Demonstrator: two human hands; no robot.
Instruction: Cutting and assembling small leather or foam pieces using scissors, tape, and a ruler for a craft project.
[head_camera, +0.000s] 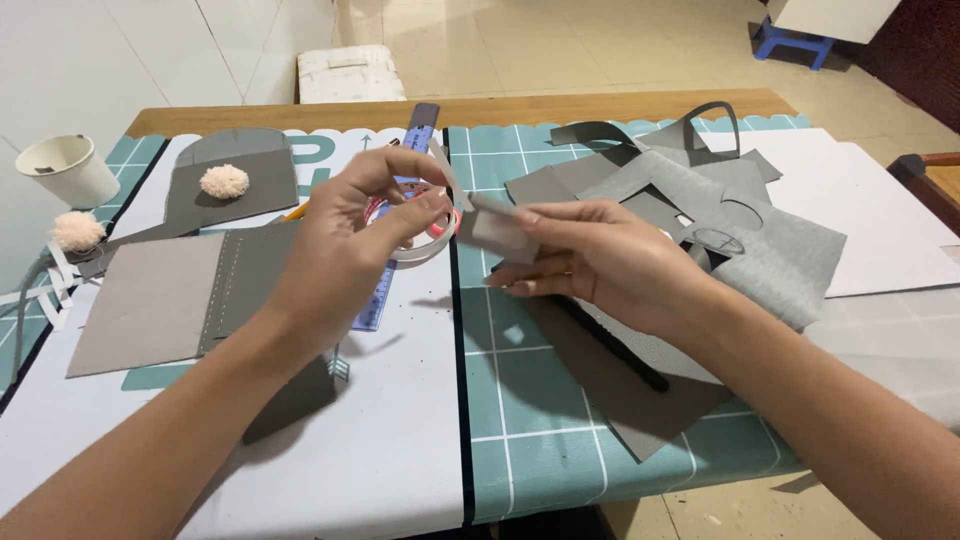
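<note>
Head view | left hand (345, 245) fingers: tape strip (447, 172) | right hand (600, 262): grey piece (497, 232)

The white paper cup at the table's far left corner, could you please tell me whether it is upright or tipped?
Upright: the white paper cup stands on its base with its open rim facing up. Whether it holds anything cannot be told.

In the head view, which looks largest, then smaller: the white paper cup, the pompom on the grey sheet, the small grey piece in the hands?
1. White paper cup
2. Small grey piece, held up nearer the camera, so its rank is unsure
3. Pompom
</note>
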